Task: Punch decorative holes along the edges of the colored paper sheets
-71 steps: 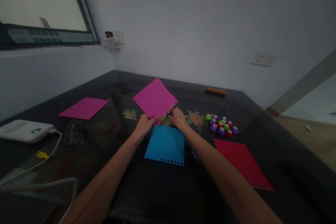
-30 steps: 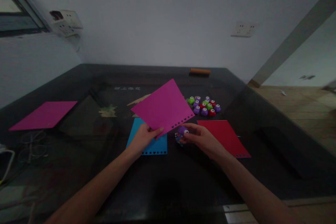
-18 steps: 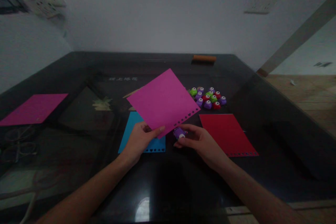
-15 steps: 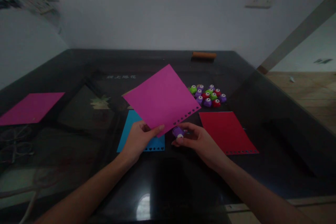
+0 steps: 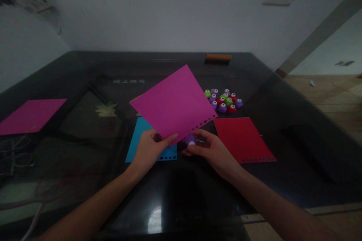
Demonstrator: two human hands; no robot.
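Observation:
A pink sheet of paper (image 5: 175, 101) is pinched near its lower corner by my left hand (image 5: 149, 147), thumb on top, and tilted above the table. Small shapes, hearts among them, are cut in a row along its lower right edge. My right hand (image 5: 207, 145) is closed on a small purple paper punch (image 5: 190, 140), right below that edge. Whether the paper sits in the punch's slot I cannot tell. Partly under the pink sheet lies a blue sheet (image 5: 135, 139), with cut shapes along its near edge. A red sheet (image 5: 240, 137), also cut along its near edge, lies right of my right hand.
Several purple, green and red punches (image 5: 222, 108) are clustered behind the red sheet. Another pink sheet (image 5: 32, 116) lies at the left. A brown roll (image 5: 218, 57) rests at the table's back edge. White cables (image 5: 18, 152) show at the left.
The purple punch has turned slightly in my right hand and moved a little up and left, closer under the pink sheet's edge. The pink sheet tilts slightly differently; my left hand keeps its grip.

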